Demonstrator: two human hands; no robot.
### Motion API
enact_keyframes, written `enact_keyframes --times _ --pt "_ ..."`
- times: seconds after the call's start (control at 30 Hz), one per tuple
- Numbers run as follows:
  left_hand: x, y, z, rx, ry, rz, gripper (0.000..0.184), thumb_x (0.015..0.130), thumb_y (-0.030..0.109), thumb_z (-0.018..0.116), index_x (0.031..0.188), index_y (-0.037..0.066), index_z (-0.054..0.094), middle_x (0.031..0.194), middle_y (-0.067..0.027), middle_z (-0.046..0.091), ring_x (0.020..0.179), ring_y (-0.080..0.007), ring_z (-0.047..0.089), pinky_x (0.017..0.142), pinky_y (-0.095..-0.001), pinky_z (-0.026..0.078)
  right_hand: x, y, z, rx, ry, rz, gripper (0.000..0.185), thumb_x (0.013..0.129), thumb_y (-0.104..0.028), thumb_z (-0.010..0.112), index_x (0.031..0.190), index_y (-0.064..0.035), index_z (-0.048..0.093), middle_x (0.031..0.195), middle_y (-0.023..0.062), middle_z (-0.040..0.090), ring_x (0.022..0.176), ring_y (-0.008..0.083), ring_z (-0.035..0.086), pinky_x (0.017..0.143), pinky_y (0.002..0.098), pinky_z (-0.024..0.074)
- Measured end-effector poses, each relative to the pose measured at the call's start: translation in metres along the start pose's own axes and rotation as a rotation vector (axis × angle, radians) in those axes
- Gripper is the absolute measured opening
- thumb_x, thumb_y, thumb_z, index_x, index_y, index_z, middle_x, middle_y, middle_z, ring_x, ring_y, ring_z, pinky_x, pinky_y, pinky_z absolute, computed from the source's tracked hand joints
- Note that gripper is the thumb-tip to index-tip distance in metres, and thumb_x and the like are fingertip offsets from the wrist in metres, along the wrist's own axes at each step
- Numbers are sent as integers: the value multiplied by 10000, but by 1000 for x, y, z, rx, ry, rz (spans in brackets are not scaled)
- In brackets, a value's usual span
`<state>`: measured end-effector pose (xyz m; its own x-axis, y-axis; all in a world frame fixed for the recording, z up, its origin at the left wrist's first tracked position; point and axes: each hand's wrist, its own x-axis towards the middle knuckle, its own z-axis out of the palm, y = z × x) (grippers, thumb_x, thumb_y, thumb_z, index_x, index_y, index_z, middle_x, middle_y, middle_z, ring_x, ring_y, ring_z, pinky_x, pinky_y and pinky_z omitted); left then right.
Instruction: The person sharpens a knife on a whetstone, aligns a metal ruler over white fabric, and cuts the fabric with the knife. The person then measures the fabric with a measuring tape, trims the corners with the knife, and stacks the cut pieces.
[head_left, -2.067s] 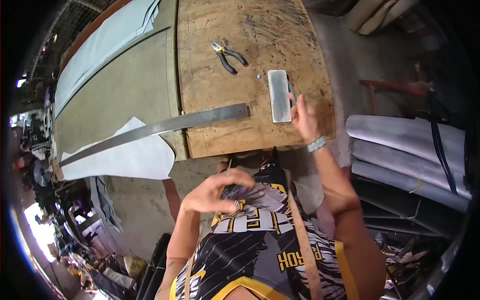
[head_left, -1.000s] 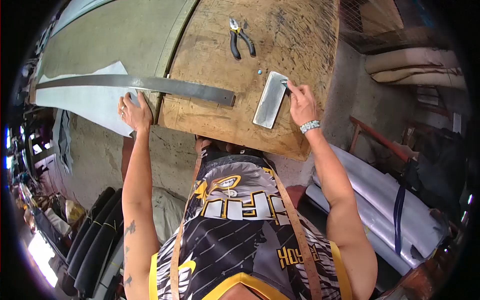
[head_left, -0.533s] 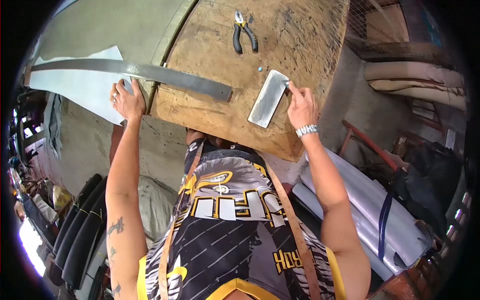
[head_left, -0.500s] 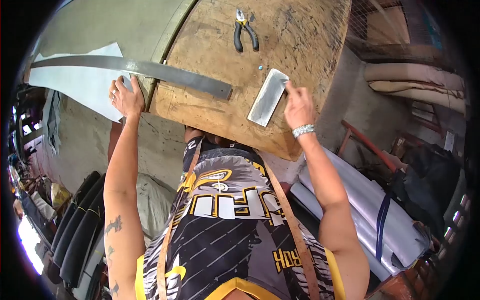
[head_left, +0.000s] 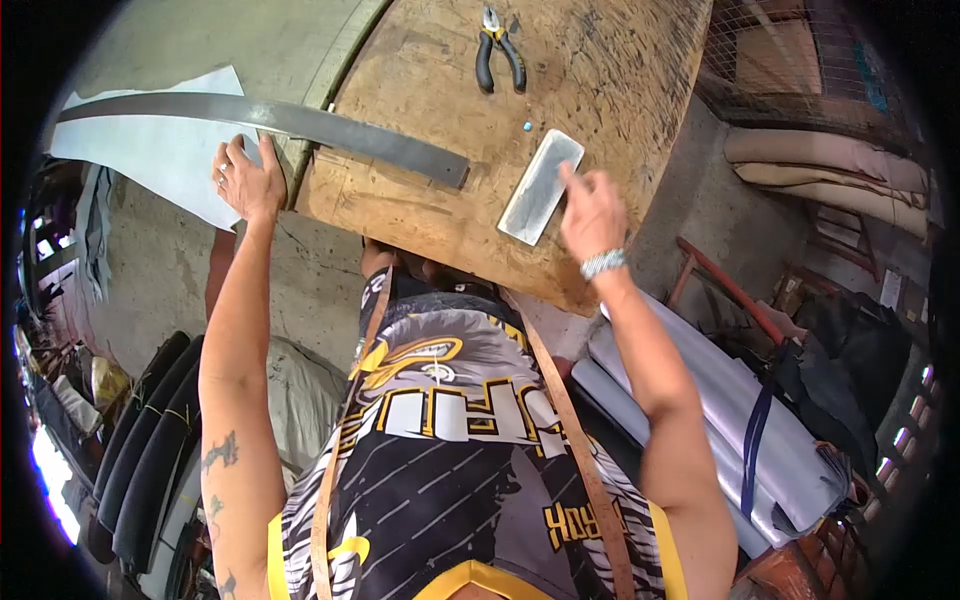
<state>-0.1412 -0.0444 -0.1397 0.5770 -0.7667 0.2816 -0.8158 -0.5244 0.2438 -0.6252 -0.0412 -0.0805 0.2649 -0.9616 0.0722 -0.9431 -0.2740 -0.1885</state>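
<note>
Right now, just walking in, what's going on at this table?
A person stands at the wooden table, right hand with fingers at a flat grey block; blur hides whether they hold anything small. The left hand rests by the end of a white sheet, just below a long metal strip that lies across the sheet and onto the wood. Pliers lie apart, beyond the block.

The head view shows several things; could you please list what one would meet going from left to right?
White sheet → left hand → pliers → grey block → right hand → tan rolls.
</note>
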Motion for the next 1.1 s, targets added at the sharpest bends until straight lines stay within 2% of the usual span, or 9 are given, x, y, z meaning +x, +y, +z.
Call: enact_keyframes --times 0.3,0.43,0.53,0.63,0.8,0.9,0.93,1.03,1.1 --pt "8 -1 5 8 24 -6 579 941 509 536 1329 80 534 1442 -204 472 1415 -344 319 1151 -478 236 -12 -11 -9 -100 -157 20 528 784 -59 639 1279 -244 631 1065 122 567 988 312 571 804 444 483" --pt "-5 -3 1 -1 -16 1 583 940 510 534 1334 79 532 1461 -202 450 1419 -342 309 1154 -478 228 43 19 -24 -373 -53 -16 468 792 -111 642 1244 -229 647 1032 125 605 930 293 608 794 452 497" --pt "1 -4 7 -3 15 -20 584 939 512 534 1332 81 535 1451 -204 461 1413 -345 318 1157 -476 222 48 41 -18 127 -166 161 175 884 -272 659 989 -131 659 813 103 678 690 255 649 623 395 508" --pt "2 -5 6 15 2 -14 589 936 518 535 1335 85 534 1456 -200 455 1413 -349 319 1159 -477 218 29 27 -12 638 -616 590 470 909 -496 674 747 -63 584 543 42 600 403 110 535 392 291 416" --pt "0 -3 3 -3 14 -19 596 934 534 531 1343 101 531 1468 -197 445 1428 -349 300 1165 -476 208 31 31 27 785 -252 625 476 867 -479 734 720 -61 559 538 40 585 417 112 533 385 296 405" --pt "2 -1 5 22 2 -45 593 934 531 538 1341 100 533 1466 -200 446 1424 -345 305 1164 -474 212 5 22 14 761 -467 524 465 840 -465 767 690 -76 561 568 7 541 456 110 512 447 291 412" --pt "2 -4 6 9 2 -21 586 934 527 544 1337 101 539 1460 -202 450 1420 -341 311 1162 -478 214 7 30 19 605 -352 408 469 836 -458 773 672 -77 554 573 -4 523 498 115 494 487 302 414" --pt "0 -6 5 -39 21 4 585 931 525 551 1332 100 545 1461 -202 451 1419 -338 312 1160 -485 215 31 39 37 691 -99 543 484 821 -464 779 671 -67 548 598 11 570 538 125 493 521 325 428" --pt "4 -6 5 3 9 5 591 942 518 538 1341 82 531 1464 -201 445 1423 -344 308 1161 -483 214 18 33 29 751 -294 559 509 823 -463 772 670 -54 509 596 51 567 552 128 490 532 329 430"
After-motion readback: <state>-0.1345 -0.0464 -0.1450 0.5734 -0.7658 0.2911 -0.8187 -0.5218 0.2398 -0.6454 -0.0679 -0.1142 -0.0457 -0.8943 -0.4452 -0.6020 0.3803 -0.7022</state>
